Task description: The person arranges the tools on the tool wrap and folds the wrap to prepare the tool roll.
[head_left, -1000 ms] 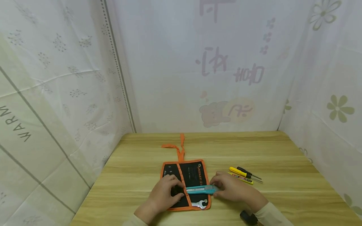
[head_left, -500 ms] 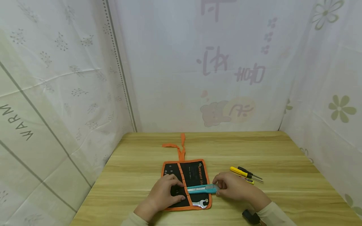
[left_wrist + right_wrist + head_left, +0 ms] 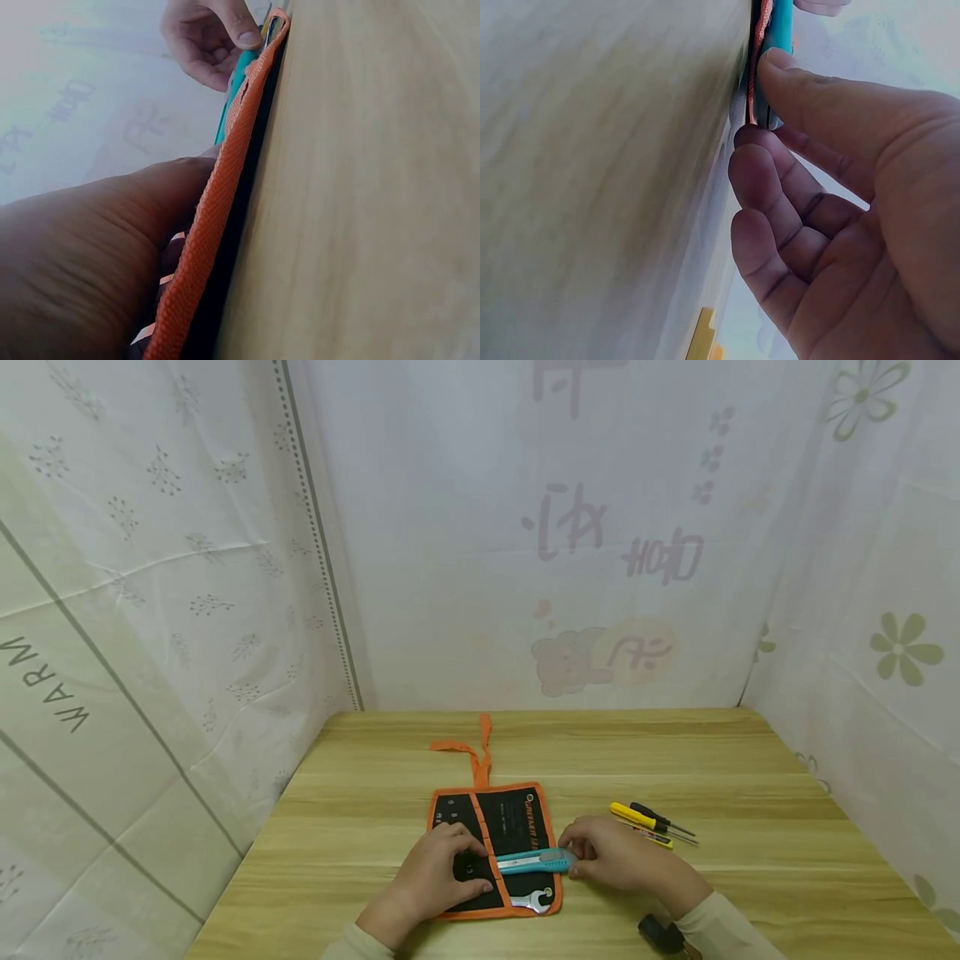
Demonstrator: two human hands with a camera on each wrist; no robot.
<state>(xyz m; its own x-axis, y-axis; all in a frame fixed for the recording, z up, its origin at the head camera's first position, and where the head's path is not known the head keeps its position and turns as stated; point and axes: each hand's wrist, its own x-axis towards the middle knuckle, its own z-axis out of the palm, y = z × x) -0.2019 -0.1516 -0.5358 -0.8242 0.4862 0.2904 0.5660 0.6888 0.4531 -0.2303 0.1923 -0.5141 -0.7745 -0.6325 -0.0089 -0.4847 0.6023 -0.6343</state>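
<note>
A black tool pouch with orange trim (image 3: 515,822) lies spread on the wooden table. Across it lies a teal utility knife (image 3: 534,861), its left part tucked under the orange pocket edge. My right hand (image 3: 618,856) pinches the knife's outer end; in the right wrist view the thumb (image 3: 784,64) lies on its teal body. My left hand (image 3: 435,868) rests on the pouch's pocket side, thumb and index finger apart on either side of the knife at the pocket edge. A silver open-end wrench (image 3: 532,902) sits in the pocket below the knife.
Right of the pouch lie a yellow-handled screwdriver (image 3: 633,815), a black-handled screwdriver (image 3: 651,814) and a flat yellow item with a printed label (image 3: 654,837). Orange ties (image 3: 482,768) stretch from the pouch's far edge. Patterned cloth (image 3: 465,568) hangs around the table.
My right hand stays at the knife's end, its fingertips shifting slightly right and back left. The left hand and the pouch hold nearly still.
</note>
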